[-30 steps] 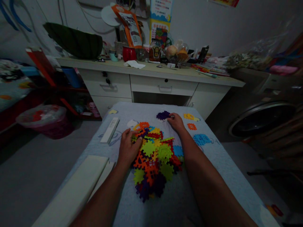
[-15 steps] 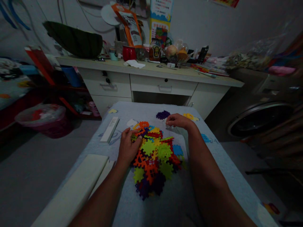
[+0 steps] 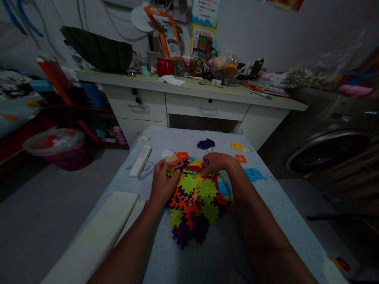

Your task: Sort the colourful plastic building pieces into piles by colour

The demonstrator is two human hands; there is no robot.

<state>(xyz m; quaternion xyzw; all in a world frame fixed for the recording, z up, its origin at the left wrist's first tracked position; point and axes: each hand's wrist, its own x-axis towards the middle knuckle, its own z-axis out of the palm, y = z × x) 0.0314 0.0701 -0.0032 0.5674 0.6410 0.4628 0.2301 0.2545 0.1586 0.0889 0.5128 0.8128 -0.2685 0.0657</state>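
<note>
A heap of coloured interlocking plastic pieces point(image 3: 194, 197) lies on a pale blue cloth-covered table point(image 3: 266, 205). My left hand point(image 3: 162, 183) rests on the heap's left side, fingers curled onto the pieces. My right hand point(image 3: 216, 163) reaches into the heap's far edge with its fingers bent down among the pieces; what they grip is hidden. Sorted little piles sit beyond: purple pieces point(image 3: 206, 144), yellow pieces point(image 3: 237, 146), an orange piece point(image 3: 241, 158) and blue pieces point(image 3: 252, 174).
A white flat box point(image 3: 140, 161) and a white slab point(image 3: 97, 232) lie on the table's left. Behind stands a cluttered white desk point(image 3: 189, 102) with drawers. A pink bin point(image 3: 59, 148) sits on the floor at left, a washing machine point(image 3: 328, 150) at right.
My right hand has drawn back from the purple pile to the far edge of the heap. My left hand stays on the heap's left side.
</note>
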